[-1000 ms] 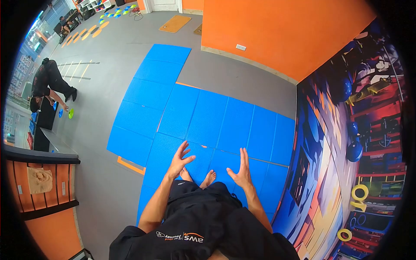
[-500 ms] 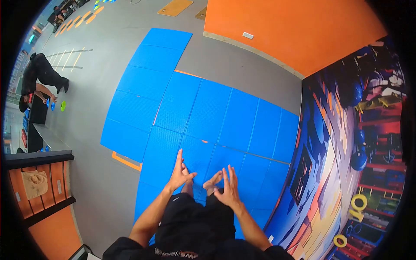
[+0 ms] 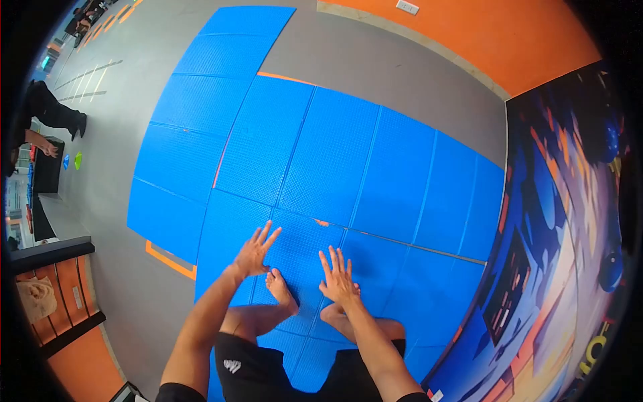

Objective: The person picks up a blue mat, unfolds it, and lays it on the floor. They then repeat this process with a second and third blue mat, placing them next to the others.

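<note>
Both my arms reach forward over blue floor mats [image 3: 328, 147] joined in panels. My left hand [image 3: 253, 253] is open with spread fingers, holding nothing, above and beside my bare left foot [image 3: 280, 288]. Palm down and also empty, my right hand [image 3: 339, 278] has its fingers apart and partly covers my right foot. My knees are bent and apart in black shorts [image 3: 251, 365]. Whether either hand touches the mat is hard to tell; both look held above it.
An orange wall [image 3: 469, 33] with a socket [image 3: 407, 7] stands ahead. To the right is a colourful mural wall [image 3: 536, 234]. At far left a person in dark trousers [image 3: 50, 110] bends near a green cone [image 3: 78, 160]. A black-railed orange rack [image 3: 60, 295] stands lower left.
My knees have bent and spread, and my view has come lower and nearer the mats. My fingers have spread wider. The person at left has shifted toward the view's edge.
</note>
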The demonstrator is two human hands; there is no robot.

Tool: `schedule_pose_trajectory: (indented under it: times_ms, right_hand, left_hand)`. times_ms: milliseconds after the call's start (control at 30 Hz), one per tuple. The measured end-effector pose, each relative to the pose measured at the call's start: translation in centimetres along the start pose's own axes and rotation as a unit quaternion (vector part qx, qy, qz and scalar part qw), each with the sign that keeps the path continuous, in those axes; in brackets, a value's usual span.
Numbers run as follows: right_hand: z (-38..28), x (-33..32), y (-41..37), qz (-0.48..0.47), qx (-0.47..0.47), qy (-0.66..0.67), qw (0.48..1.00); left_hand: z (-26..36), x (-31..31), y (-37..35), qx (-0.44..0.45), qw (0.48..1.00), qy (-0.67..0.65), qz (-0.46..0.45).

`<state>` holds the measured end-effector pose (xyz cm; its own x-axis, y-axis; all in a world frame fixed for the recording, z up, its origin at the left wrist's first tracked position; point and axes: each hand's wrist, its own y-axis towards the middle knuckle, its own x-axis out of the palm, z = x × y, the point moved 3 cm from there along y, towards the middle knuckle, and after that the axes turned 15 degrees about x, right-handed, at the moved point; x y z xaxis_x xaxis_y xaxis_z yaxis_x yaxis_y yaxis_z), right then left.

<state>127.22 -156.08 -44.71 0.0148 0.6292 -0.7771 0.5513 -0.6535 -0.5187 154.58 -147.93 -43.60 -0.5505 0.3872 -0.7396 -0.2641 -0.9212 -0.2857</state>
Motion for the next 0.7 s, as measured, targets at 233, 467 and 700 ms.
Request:
schedule_pose_trajectory:
  times_ms: [233,467,700]
  right_hand:
    - [7.5,11.8,14.7,-0.012,-0.013,-0.115,0.993]
    - [8.6,18.6,26.1,0.096,0.010,-0.160,0.982]
    - [8.8,21.8,28.7,0.077,0.070,-0.210,0.972]
  left_hand:
    - [-15.5,5.8,5.8,-0.038,0.995,0.060,0.075]
    - [-22.1,6.9,7.9,-0.082,0.986,0.133,0.053]
    - [-27.0,6.3,6.8,-0.147,0.974,0.163,0.054]
